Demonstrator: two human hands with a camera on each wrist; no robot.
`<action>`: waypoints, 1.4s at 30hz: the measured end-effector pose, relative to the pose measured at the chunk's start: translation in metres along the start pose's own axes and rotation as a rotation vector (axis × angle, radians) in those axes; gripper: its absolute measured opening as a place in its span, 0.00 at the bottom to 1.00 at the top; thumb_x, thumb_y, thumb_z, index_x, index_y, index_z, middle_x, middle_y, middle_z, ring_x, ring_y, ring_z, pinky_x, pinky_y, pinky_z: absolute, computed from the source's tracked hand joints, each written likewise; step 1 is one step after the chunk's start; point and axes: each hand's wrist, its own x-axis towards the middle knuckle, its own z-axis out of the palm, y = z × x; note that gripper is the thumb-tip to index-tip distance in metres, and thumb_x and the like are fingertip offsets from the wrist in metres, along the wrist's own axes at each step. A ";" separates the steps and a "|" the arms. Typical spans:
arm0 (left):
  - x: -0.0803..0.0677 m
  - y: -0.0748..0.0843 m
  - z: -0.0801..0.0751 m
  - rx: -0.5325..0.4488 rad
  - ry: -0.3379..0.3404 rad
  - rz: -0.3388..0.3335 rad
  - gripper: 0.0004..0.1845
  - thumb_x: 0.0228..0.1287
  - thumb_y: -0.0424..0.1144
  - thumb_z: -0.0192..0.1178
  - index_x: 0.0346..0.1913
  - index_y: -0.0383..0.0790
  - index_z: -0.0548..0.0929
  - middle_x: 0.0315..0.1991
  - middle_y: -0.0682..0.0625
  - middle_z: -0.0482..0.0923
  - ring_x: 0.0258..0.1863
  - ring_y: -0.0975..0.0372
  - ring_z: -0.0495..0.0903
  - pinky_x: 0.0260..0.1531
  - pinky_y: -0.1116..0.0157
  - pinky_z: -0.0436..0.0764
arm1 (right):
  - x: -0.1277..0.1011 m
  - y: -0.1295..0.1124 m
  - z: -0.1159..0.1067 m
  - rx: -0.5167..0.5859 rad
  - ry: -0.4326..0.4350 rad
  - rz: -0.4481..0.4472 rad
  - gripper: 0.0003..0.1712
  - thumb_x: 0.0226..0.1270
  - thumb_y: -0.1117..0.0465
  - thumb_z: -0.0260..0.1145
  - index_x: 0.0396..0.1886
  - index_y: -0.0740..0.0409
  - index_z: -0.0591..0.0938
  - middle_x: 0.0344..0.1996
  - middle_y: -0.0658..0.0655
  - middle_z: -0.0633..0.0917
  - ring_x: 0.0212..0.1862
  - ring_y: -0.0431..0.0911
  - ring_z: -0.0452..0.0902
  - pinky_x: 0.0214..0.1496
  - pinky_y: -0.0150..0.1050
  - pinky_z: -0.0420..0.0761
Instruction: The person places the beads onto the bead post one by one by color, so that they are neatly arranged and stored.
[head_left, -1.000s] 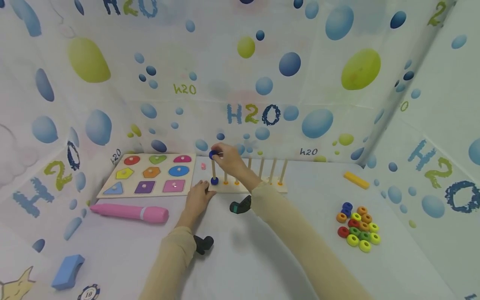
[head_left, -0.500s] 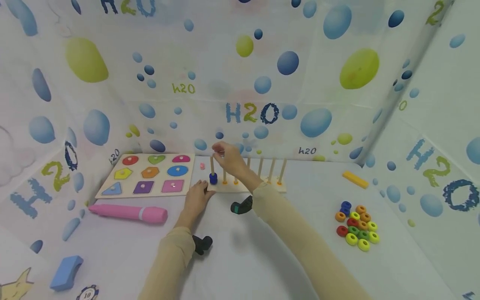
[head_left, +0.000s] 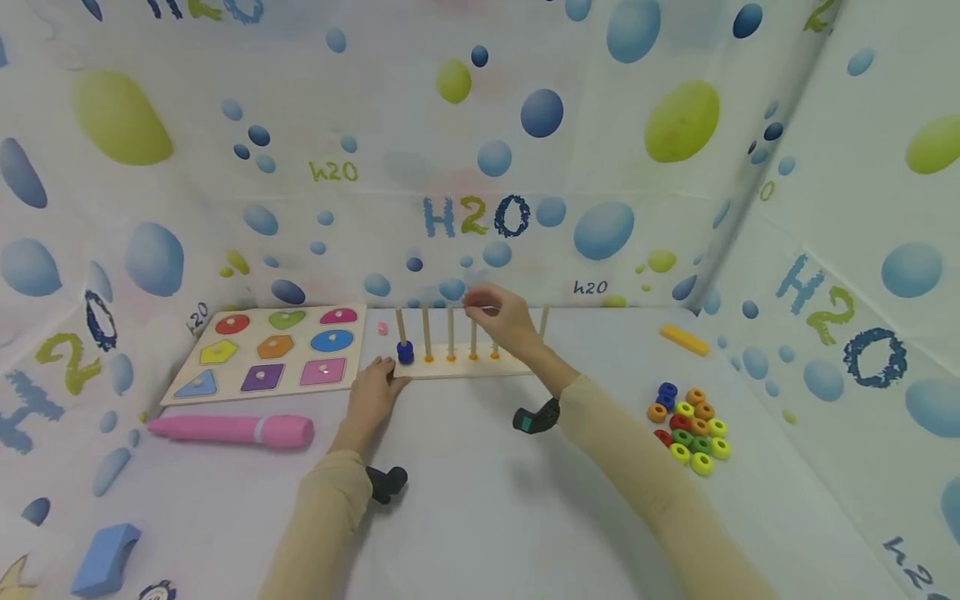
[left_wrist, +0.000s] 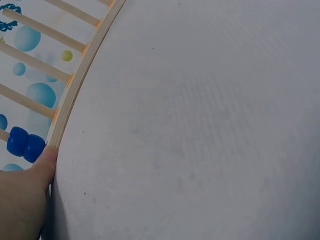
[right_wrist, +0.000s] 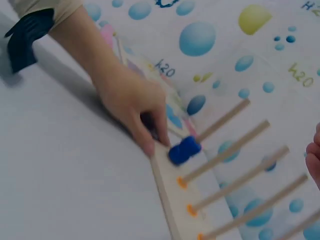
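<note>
1. Right hand (head_left: pixel 501 320) hovers in front of the right-side pegs of the peg board (head_left: pixel 457 367) and hides some of them; fingers loosely curled, nothing visible in them. The right wrist view shows only its fingertips (right_wrist: pixel 313 159) at the frame edge.
2. Left wrist view: only a thumb (left_wrist: pixel 44 162) is in frame, pressed against the board's end edge.
3. Left hand (head_left: pixel 372 395) rests on the table (head_left: pixel 480 500), fingers on the board's left end, bracing it, not wrapped round it.
4. Peg board: flat light wood strip near the back wall, a row of upright wooden pegs with orange collars at their bases.
5. Two blue rings (head_left: pixel 405 352) stacked at the bottom of the leftmost peg (head_left: pixel 401 324).
6. Loose ring pile (head_left: pixel 687 427) lies well to the right; individual rings are small, count unclear.
</note>
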 end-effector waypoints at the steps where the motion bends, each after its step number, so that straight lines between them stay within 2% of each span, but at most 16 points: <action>1: 0.000 0.001 0.000 0.001 -0.007 -0.005 0.28 0.65 0.44 0.60 0.59 0.24 0.72 0.61 0.30 0.68 0.63 0.40 0.63 0.63 0.43 0.61 | -0.006 -0.002 -0.007 -0.003 0.003 -0.003 0.10 0.63 0.70 0.64 0.44 0.68 0.80 0.41 0.61 0.84 0.45 0.49 0.81 0.48 0.36 0.82; 6: 0.000 0.001 0.001 -0.005 -0.020 -0.014 0.29 0.66 0.44 0.59 0.60 0.24 0.71 0.61 0.30 0.67 0.64 0.40 0.62 0.63 0.42 0.60 | -0.036 -0.005 -0.042 -0.047 0.040 -0.004 0.11 0.62 0.73 0.63 0.44 0.73 0.79 0.41 0.67 0.83 0.45 0.55 0.81 0.49 0.41 0.82; 11: 0.000 0.000 0.000 -0.010 -0.027 -0.011 0.29 0.66 0.44 0.59 0.60 0.25 0.71 0.61 0.30 0.67 0.64 0.39 0.62 0.63 0.42 0.60 | -0.061 0.009 -0.081 -0.093 0.096 0.061 0.12 0.62 0.72 0.64 0.45 0.73 0.79 0.42 0.67 0.83 0.46 0.57 0.81 0.50 0.43 0.82; 15: 0.002 0.001 -0.001 -0.016 -0.040 -0.021 0.29 0.66 0.44 0.60 0.61 0.25 0.71 0.61 0.30 0.66 0.64 0.39 0.61 0.63 0.42 0.60 | -0.085 0.031 -0.119 -0.135 0.102 0.156 0.14 0.63 0.69 0.65 0.47 0.71 0.78 0.43 0.65 0.83 0.47 0.56 0.80 0.51 0.43 0.81; 18: 0.002 0.000 -0.003 -0.011 -0.044 -0.026 0.29 0.66 0.44 0.60 0.61 0.25 0.71 0.62 0.30 0.66 0.64 0.39 0.61 0.63 0.42 0.60 | -0.106 0.059 -0.148 -0.194 0.095 0.227 0.16 0.65 0.64 0.65 0.50 0.66 0.78 0.45 0.61 0.84 0.47 0.52 0.80 0.51 0.38 0.81; 22: 0.001 0.000 -0.003 -0.006 -0.044 -0.025 0.29 0.66 0.44 0.59 0.61 0.25 0.70 0.62 0.29 0.66 0.64 0.38 0.61 0.63 0.41 0.60 | -0.135 0.094 -0.185 -0.304 0.105 0.301 0.15 0.65 0.62 0.65 0.50 0.63 0.78 0.45 0.58 0.84 0.46 0.49 0.80 0.49 0.33 0.81; 27: 0.001 0.003 -0.001 0.000 -0.054 -0.029 0.29 0.66 0.43 0.59 0.61 0.24 0.70 0.62 0.29 0.66 0.64 0.38 0.61 0.63 0.42 0.60 | -0.168 0.108 -0.221 -0.423 0.100 0.397 0.14 0.65 0.65 0.63 0.50 0.61 0.78 0.46 0.60 0.83 0.48 0.51 0.79 0.53 0.43 0.80; 30: 0.001 0.000 -0.002 0.003 -0.050 -0.034 0.29 0.66 0.43 0.59 0.62 0.25 0.69 0.62 0.30 0.66 0.64 0.39 0.60 0.63 0.43 0.59 | -0.177 0.110 -0.233 -0.455 0.067 0.453 0.15 0.67 0.63 0.62 0.52 0.61 0.76 0.48 0.63 0.81 0.51 0.55 0.77 0.55 0.50 0.78; 34: 0.003 -0.005 0.000 -0.005 -0.037 -0.020 0.29 0.66 0.44 0.59 0.61 0.24 0.70 0.62 0.30 0.66 0.64 0.38 0.61 0.63 0.43 0.60 | -0.184 0.109 -0.242 -0.477 -0.019 0.543 0.18 0.68 0.63 0.60 0.56 0.62 0.75 0.52 0.65 0.79 0.54 0.60 0.74 0.57 0.54 0.75; 37: 0.003 -0.007 0.002 -0.010 -0.030 -0.009 0.29 0.66 0.44 0.59 0.61 0.24 0.70 0.61 0.30 0.67 0.64 0.38 0.61 0.63 0.42 0.60 | -0.185 0.108 -0.244 -0.516 -0.083 0.558 0.19 0.67 0.65 0.60 0.57 0.64 0.74 0.52 0.67 0.79 0.54 0.61 0.74 0.57 0.55 0.75; 42: 0.002 -0.004 0.003 -0.007 -0.041 -0.019 0.29 0.67 0.44 0.58 0.61 0.24 0.70 0.62 0.30 0.66 0.65 0.39 0.60 0.63 0.43 0.60 | -0.183 0.108 -0.243 -0.608 -0.140 0.513 0.17 0.66 0.67 0.60 0.54 0.66 0.75 0.48 0.66 0.81 0.49 0.59 0.76 0.53 0.54 0.78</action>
